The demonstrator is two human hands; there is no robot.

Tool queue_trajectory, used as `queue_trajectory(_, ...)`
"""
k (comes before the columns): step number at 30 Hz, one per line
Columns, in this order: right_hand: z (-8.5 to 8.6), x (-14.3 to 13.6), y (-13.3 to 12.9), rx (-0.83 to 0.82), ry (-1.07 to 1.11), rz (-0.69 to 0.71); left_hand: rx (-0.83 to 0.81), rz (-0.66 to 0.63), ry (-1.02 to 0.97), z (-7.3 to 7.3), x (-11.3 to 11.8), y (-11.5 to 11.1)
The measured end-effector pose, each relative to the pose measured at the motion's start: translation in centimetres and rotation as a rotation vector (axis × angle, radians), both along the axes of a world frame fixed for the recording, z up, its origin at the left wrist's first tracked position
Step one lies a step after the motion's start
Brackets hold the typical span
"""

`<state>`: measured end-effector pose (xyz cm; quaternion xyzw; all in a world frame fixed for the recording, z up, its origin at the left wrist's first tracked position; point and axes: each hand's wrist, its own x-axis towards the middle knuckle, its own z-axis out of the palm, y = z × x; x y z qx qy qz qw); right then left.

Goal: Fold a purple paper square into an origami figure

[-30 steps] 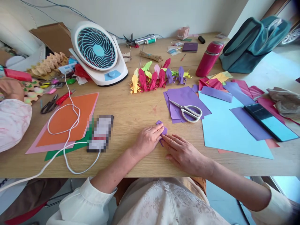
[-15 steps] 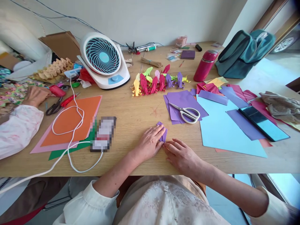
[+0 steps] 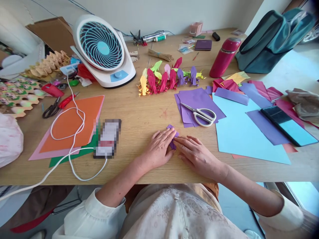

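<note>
A small folded piece of purple paper (image 3: 172, 143) lies on the table in front of me, partly hidden under my fingers. My left hand (image 3: 160, 146) holds it down, fingers across its top and thumb near its lower edge. From the right, my right hand (image 3: 196, 151) grips its side, fingertips close together against the left hand's fingers. Just beyond are several purple paper sheets (image 3: 191, 96) with white-handled scissors (image 3: 203, 116) on top.
A charging phone (image 3: 107, 138) with a white cable and coloured sheets (image 3: 64, 122) lie left. A fan (image 3: 102, 49), folded paper flowers (image 3: 164, 81), a red bottle (image 3: 224, 58) and a teal bag (image 3: 261, 49) stand behind. Light blue paper (image 3: 246, 132) is right. Another person's sleeve (image 3: 10, 139) shows far left.
My right hand has shifted up along the purple paper, its fingertips now over its right side. The view has tilted down slightly. The other person's hand at the left has left the view.
</note>
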<state>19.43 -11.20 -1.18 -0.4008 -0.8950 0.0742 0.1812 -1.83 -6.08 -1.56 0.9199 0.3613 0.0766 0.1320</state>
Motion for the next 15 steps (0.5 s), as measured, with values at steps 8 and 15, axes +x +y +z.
queue_trajectory(8,-1.1,-0.8,-1.0,0.068,-0.191,-0.016,0.077,-0.008,0.214,-0.3,0.1,-0.7)
queue_trajectory(15,-0.8,-1.5,-1.6,0.045,-0.199,-0.061,0.069,-0.006,0.223,-0.7,0.0,-0.5)
